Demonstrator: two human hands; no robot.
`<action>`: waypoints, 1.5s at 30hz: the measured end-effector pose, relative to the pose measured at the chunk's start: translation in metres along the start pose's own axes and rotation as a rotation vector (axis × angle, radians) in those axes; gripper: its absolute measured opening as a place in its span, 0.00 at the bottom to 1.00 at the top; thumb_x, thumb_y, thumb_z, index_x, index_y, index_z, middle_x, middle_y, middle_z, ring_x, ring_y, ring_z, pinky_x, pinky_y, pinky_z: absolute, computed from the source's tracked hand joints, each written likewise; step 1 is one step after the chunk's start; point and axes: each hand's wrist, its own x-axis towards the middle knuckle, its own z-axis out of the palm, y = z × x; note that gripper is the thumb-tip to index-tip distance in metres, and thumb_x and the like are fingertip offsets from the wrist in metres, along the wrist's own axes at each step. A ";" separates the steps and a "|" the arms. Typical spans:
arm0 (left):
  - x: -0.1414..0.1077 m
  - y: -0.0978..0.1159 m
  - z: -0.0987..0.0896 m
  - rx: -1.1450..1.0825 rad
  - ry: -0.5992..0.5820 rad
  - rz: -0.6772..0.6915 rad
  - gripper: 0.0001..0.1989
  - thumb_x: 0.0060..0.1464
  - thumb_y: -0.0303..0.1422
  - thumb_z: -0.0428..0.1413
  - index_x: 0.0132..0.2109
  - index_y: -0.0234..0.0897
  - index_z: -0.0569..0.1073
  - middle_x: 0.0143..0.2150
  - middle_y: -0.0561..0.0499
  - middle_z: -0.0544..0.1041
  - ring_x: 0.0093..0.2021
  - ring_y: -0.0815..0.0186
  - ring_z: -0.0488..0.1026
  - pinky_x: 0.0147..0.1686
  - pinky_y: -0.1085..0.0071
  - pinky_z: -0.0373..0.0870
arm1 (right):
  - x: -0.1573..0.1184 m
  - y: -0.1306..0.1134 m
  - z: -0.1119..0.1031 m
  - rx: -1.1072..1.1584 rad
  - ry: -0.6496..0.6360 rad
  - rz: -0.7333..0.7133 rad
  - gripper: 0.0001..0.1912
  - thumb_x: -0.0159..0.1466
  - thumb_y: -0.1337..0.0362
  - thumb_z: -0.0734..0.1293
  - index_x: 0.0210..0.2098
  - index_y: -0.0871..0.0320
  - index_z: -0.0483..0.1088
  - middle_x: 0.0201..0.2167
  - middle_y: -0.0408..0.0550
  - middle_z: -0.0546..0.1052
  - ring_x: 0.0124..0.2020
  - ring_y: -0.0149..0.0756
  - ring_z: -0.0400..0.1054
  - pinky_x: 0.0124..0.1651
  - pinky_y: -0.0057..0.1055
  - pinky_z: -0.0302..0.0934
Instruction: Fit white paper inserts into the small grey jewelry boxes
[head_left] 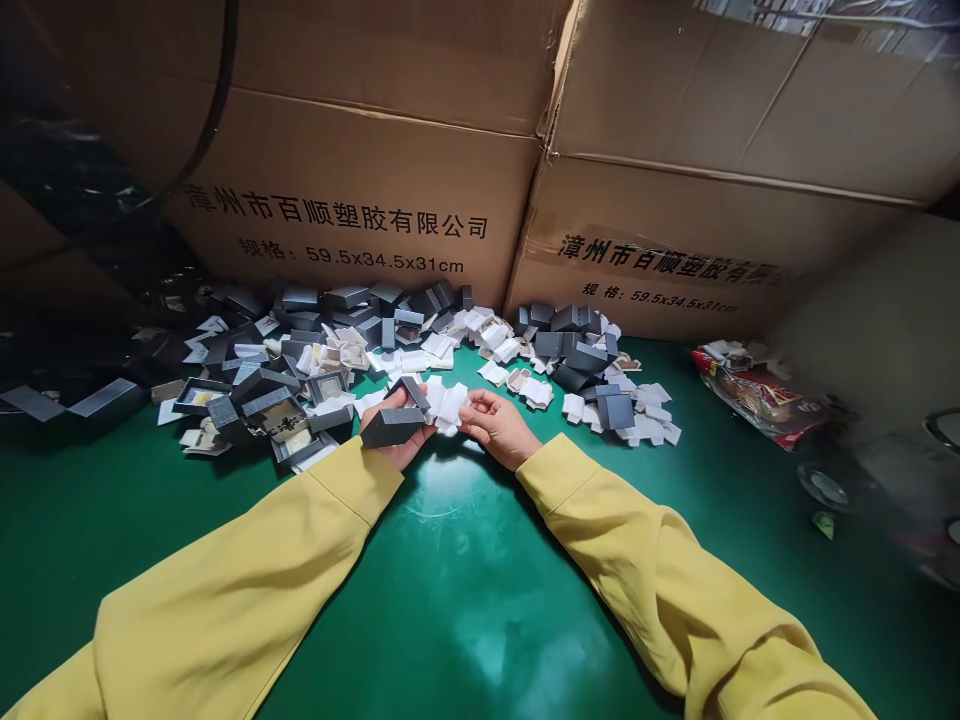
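Note:
Both arms wear yellow sleeves and meet over the green table (465, 600). My left hand (396, 436) grips a small grey box (393, 424), tilted with its lid part open. My right hand (498, 426) pinches a white folded card insert (448, 405) right beside the box. The insert sits between the two hands and touches both. A heap of grey boxes (300, 370) and white inserts lies just beyond my left hand. Another pile of grey boxes and inserts (592, 375) lies beyond my right hand.
Two large brown cartons (360, 180) with printed characters wall off the far side of the table. A red and clear plastic bag (757, 395) lies at the right. Black plastic sheeting (67, 200) hangs at the far left. Blurred round objects sit at the right edge.

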 end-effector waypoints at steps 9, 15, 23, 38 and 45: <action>0.002 0.002 -0.002 0.043 -0.002 -0.052 0.09 0.56 0.30 0.47 0.34 0.31 0.71 0.25 0.48 0.75 0.23 0.64 0.73 0.24 0.67 0.73 | 0.001 0.001 -0.002 -0.017 -0.039 0.006 0.21 0.39 0.62 0.77 0.29 0.57 0.67 0.21 0.36 0.70 0.25 0.26 0.67 0.36 0.28 0.64; 0.007 -0.001 -0.006 0.026 0.010 -0.017 0.09 0.55 0.30 0.49 0.33 0.32 0.71 0.26 0.48 0.74 0.26 0.65 0.73 0.25 0.69 0.73 | 0.003 0.001 -0.004 0.043 -0.055 -0.010 0.17 0.43 0.62 0.75 0.30 0.58 0.67 0.24 0.38 0.71 0.27 0.26 0.67 0.35 0.26 0.65; 0.003 -0.001 -0.003 0.058 0.060 -0.066 0.10 0.55 0.31 0.49 0.32 0.31 0.73 0.25 0.49 0.74 0.26 0.67 0.72 0.27 0.71 0.71 | 0.000 -0.001 0.002 -0.023 0.033 0.014 0.22 0.39 0.62 0.76 0.29 0.58 0.63 0.21 0.38 0.72 0.24 0.27 0.66 0.30 0.26 0.64; 0.003 0.000 -0.006 0.015 -0.097 0.013 0.11 0.57 0.32 0.46 0.34 0.32 0.72 0.31 0.47 0.75 0.31 0.63 0.72 0.32 0.64 0.73 | -0.005 0.003 -0.002 -0.894 0.132 -0.772 0.13 0.56 0.62 0.65 0.42 0.53 0.67 0.41 0.47 0.69 0.31 0.29 0.65 0.37 0.30 0.65; 0.003 0.000 -0.007 0.004 -0.105 0.036 0.11 0.56 0.28 0.46 0.34 0.30 0.72 0.30 0.47 0.74 0.29 0.63 0.73 0.28 0.66 0.73 | -0.006 0.003 -0.002 -1.130 0.031 -0.943 0.20 0.55 0.59 0.67 0.48 0.54 0.65 0.49 0.53 0.68 0.50 0.41 0.62 0.43 0.36 0.65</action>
